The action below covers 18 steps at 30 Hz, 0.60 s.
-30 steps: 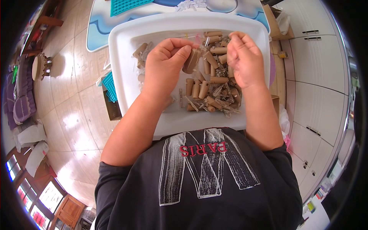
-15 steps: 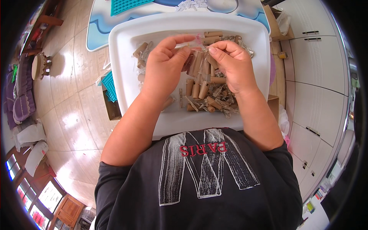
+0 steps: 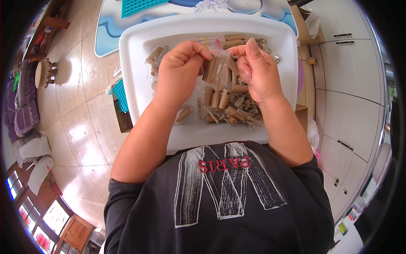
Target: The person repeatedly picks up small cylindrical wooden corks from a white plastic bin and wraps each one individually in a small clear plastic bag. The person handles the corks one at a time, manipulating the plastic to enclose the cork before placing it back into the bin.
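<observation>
My left hand pinches the upper left edge of a small clear plastic bag with brown pieces inside, held over a white tub. On the other side of the bag is my right hand. Its thumb is raised and its index finger points toward the bag's top edge. The other fingers curl in, with a bit of shiny clear material showing at them, too small to name. Below the hands lie several brown cylinders with small holes near their ends, and bundles wrapped in clear film.
The tub rests by a blue-and-white table with a teal textured mat on it. More brown cylinders lie at the tub's left. White cabinets stand on the right, and a round stool on the tiled floor at left.
My right thumb has lifted off the bag's top edge, and that hand has turned upward. The left hand still holds the bag, which now hangs more openly in view.
</observation>
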Each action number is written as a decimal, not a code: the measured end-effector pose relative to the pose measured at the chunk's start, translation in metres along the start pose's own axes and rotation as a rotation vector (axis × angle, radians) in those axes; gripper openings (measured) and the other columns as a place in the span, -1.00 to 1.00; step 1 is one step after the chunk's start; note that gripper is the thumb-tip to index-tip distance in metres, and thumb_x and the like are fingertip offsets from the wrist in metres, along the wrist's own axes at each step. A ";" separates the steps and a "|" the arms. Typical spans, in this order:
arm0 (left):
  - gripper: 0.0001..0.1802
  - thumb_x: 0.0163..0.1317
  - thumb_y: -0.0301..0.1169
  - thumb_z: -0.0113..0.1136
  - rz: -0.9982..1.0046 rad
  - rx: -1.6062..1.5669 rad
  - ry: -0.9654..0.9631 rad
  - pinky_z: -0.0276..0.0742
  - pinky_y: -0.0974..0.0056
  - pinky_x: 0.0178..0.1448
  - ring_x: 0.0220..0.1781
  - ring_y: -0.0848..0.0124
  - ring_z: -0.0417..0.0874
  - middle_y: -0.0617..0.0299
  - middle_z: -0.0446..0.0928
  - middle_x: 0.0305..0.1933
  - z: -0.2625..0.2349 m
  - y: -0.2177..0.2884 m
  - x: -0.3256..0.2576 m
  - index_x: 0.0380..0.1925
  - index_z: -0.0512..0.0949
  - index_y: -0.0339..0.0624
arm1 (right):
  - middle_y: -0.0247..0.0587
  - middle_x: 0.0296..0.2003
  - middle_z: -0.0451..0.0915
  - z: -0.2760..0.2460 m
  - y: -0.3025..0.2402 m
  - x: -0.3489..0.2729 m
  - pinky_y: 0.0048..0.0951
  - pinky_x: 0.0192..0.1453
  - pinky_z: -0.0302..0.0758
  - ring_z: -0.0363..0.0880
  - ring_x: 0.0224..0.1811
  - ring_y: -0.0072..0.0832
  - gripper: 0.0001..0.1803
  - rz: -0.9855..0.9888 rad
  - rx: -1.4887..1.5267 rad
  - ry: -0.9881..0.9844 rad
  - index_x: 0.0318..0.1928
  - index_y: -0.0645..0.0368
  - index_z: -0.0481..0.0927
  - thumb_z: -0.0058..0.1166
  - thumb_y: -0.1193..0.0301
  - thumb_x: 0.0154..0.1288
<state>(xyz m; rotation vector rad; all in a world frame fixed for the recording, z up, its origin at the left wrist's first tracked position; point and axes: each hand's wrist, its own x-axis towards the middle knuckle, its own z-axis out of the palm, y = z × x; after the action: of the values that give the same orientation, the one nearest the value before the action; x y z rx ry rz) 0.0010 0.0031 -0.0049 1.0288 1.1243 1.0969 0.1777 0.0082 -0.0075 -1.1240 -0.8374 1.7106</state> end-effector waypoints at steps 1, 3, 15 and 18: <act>-0.80 0.24 -0.59 -0.12 0.026 0.017 -0.006 0.29 0.51 -0.39 -0.48 0.64 0.33 0.38 0.43 -0.53 0.000 -0.001 0.000 -0.47 0.51 -0.22 | -0.60 -0.66 0.31 0.000 0.000 0.000 -0.72 -0.62 -0.05 0.03 -0.69 -0.85 -0.72 -0.007 -0.024 0.001 -0.31 0.23 0.56 0.12 0.24 0.22; -0.82 0.24 -0.60 -0.13 0.077 0.065 -0.072 0.34 0.50 -0.34 -0.43 0.63 0.38 0.34 0.46 -0.48 -0.001 -0.001 -0.001 -0.42 0.49 -0.22 | -0.59 -0.64 0.35 0.002 0.004 0.001 -0.73 -0.62 -0.01 0.09 -0.67 -0.85 -0.74 -0.051 -0.149 0.021 -0.32 0.24 0.56 0.13 0.26 0.21; -0.60 0.24 -0.43 0.02 -0.090 -0.070 0.004 0.47 0.39 -0.09 -0.16 0.46 0.56 0.04 0.54 -0.10 0.001 0.005 0.003 0.08 0.31 -0.31 | -0.52 -0.53 0.50 0.005 0.016 0.005 -0.73 -0.52 0.20 0.27 -0.54 -0.85 -0.81 -0.239 -0.356 0.052 -0.31 0.23 0.60 0.11 0.34 0.22; -0.64 0.19 -0.44 0.06 -0.028 0.217 0.055 0.46 0.38 -0.08 -0.17 0.45 0.57 0.10 0.55 -0.11 -0.029 0.007 0.012 0.01 0.40 -0.24 | -0.53 -0.56 0.47 0.004 0.007 0.003 -0.71 -0.51 0.21 0.28 -0.54 -0.84 -0.80 -0.255 -0.388 0.113 -0.26 0.19 0.62 0.08 0.32 0.24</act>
<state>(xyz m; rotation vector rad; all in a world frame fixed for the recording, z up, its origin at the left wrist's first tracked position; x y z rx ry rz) -0.0273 0.0183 -0.0038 1.1525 1.3198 1.0013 0.1716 0.0078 -0.0133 -1.2918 -1.2188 1.2943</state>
